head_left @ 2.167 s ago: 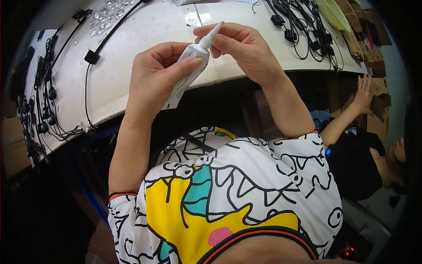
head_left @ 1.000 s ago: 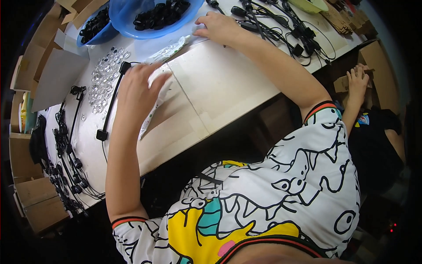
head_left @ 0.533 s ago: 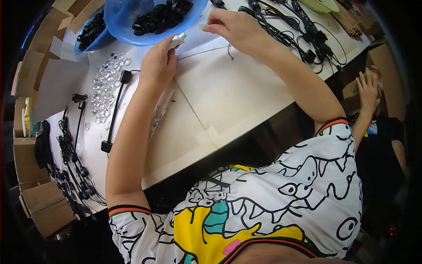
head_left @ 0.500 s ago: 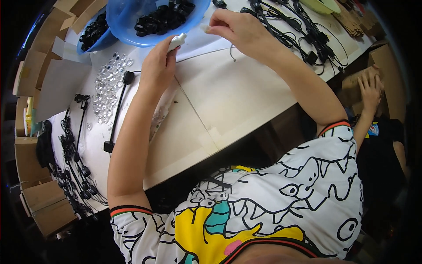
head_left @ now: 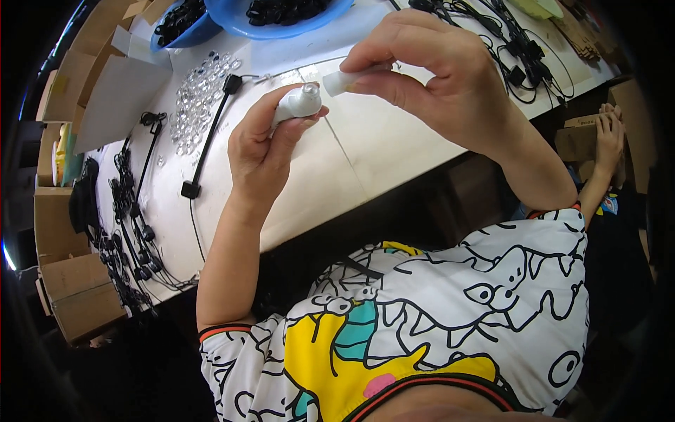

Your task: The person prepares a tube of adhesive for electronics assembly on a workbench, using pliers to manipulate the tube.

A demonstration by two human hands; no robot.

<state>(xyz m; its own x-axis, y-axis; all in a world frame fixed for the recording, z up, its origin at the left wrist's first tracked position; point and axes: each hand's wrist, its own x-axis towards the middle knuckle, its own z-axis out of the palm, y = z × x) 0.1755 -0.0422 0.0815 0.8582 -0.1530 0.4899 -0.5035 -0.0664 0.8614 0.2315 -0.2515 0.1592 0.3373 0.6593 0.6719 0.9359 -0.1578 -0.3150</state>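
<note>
White tube [head_left: 297,104] uncapped, held up over the white worktable [head_left: 365,151] in 2 hands

At 9 o'clock, bundles of black cable [head_left: 130,232] lie along the table's edge, with cardboard boxes [head_left: 77,295] beyond them; toward 11 o'clock a patch of small clear beads [head_left: 197,98] sits beside a black cord with a plug [head_left: 207,137], and 2 blue bowls [head_left: 281,14] of black parts stand at 12 o'clock. Left hand [head_left: 261,151] is closed around the tube, fingers and thumb wrapped on its neck, the open nozzle facing the camera. Just to its right, apart from the nozzle, the right hand [head_left: 439,77] pinches a small white cap [head_left: 344,81] between thumb and fingertips. More black cables [head_left: 517,46] lie at 1 o'clock, and another person's hand [head_left: 608,137] rests on a cardboard box at 3 o'clock
</note>
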